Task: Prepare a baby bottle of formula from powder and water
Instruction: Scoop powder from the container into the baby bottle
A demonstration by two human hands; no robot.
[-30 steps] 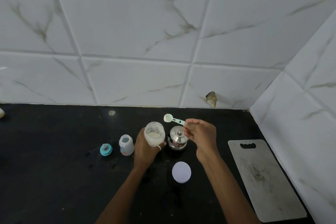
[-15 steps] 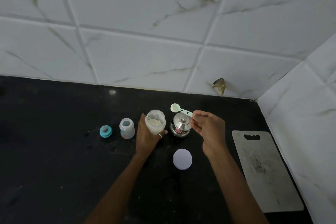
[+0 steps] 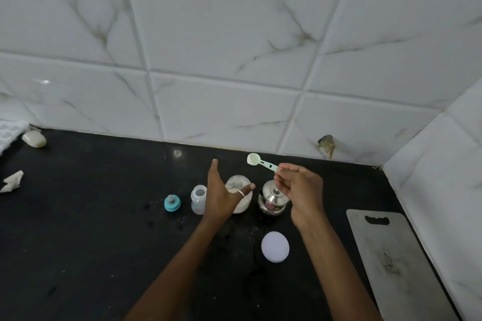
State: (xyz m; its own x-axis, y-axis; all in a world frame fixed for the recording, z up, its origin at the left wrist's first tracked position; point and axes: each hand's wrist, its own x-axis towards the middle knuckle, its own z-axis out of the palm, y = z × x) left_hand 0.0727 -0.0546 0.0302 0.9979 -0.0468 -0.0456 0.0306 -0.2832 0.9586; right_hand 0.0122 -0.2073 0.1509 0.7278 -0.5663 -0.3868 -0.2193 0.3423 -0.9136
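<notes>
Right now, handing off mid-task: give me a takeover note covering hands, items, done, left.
Left hand: open, fingers straight, beside the powder jar, thumb across its front.
Right hand: pinches the scoop by its handle, raised near the lidded steel pot; the bowl seems to hold powder.
Baby bottle: upright, uncapped, left of the jar; teal nipple cap further left. White lid lies nearer the person.
Done: jar and bottle open, scoop out.
Left: powder into bottle, water, cap, shake. Bottle contents unclear.
</notes>
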